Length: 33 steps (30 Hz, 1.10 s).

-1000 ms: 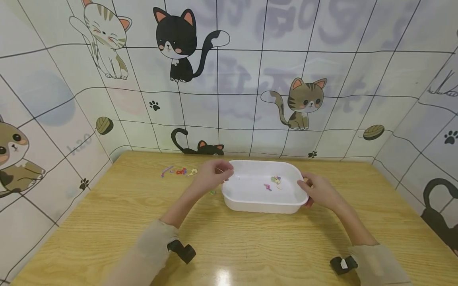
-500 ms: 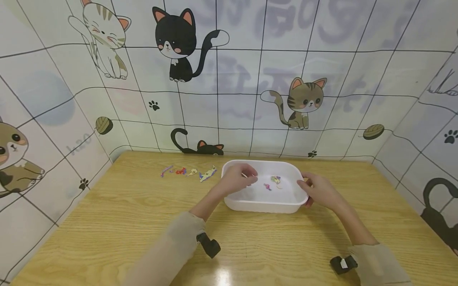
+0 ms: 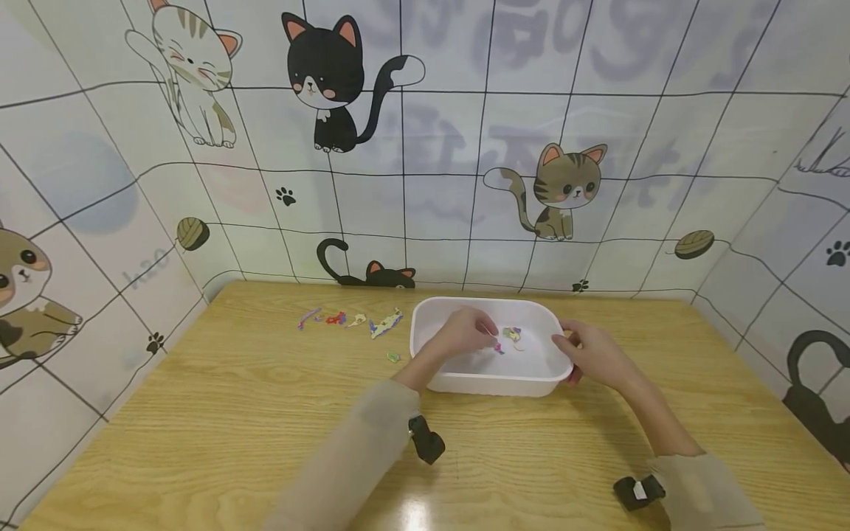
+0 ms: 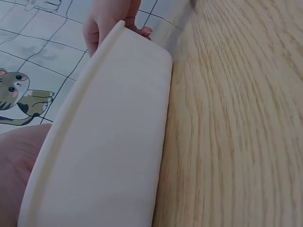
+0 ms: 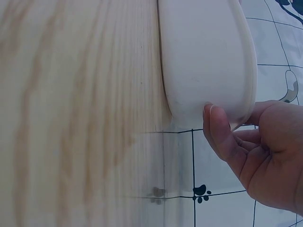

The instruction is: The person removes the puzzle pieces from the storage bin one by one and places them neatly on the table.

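Observation:
A white plastic tub [image 3: 491, 386] with rounded corners stands on the wooden table. Inside it lie a small pink-and-blue piece [image 3: 499, 349] and a small yellow, green and purple cluster [image 3: 512, 334]; their kind is too small to tell. My left hand [image 3: 465, 332] reaches over the tub's near left rim, fingers bent, fingertips at the pink piece. Whether they pinch it is hidden. In the left wrist view the tub's wall [image 4: 104, 127] covers most of that hand. My right hand [image 3: 591, 354] grips the tub's right end, thumb and fingers around the rim, as the right wrist view [image 5: 265, 151] also shows.
Left of the tub lie a yellow-and-blue piece [image 3: 386, 323], a pale yellow piece [image 3: 357, 319], a red piece [image 3: 336, 318], a pink-purple strip [image 3: 309, 318] and a small green piece [image 3: 393, 357]. A cat-printed sheet [image 3: 438, 206] hangs behind the table [image 3: 265, 413].
My left hand has moved right, from the tub's left rim across its inside to the pink piece, uncovering the yellow-and-blue and green pieces. The right hand and tub stay in place.

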Motion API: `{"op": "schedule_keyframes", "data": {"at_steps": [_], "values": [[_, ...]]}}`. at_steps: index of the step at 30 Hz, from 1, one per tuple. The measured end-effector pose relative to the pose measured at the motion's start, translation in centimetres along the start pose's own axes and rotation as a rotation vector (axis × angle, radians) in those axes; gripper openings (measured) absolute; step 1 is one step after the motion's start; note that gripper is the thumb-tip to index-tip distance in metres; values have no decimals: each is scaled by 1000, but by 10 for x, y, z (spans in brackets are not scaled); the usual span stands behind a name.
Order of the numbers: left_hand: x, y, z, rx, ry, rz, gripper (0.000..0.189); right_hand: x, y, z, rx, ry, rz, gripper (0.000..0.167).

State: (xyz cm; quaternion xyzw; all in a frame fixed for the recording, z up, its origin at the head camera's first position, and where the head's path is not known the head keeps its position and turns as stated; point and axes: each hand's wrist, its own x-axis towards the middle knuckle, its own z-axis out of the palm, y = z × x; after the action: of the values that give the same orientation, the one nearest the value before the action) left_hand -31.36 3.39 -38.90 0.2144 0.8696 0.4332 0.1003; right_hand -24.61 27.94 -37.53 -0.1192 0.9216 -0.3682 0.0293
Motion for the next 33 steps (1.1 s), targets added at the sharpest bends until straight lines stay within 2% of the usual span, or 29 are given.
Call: {"op": "schedule_keyframes", "data": {"at_steps": [8, 13, 18, 27, 33], "values": [[12, 4, 7, 135, -16, -11, 15, -1, 0, 1, -1, -4, -13, 46], [15, 5, 8, 236, -29, -9, 12, -1, -1, 1, -9, -2, -10, 47], [14, 4, 9, 289, -45, -17, 6, 0, 0, 1, -10, -2, -20, 46], [8, 5, 10, 234, -55, -101, 11, -1, 1, 0, -4, -1, -19, 45], [7, 5, 8, 222, -43, -84, 16, -1, 0, -1, 2, -5, -21, 45]]}}
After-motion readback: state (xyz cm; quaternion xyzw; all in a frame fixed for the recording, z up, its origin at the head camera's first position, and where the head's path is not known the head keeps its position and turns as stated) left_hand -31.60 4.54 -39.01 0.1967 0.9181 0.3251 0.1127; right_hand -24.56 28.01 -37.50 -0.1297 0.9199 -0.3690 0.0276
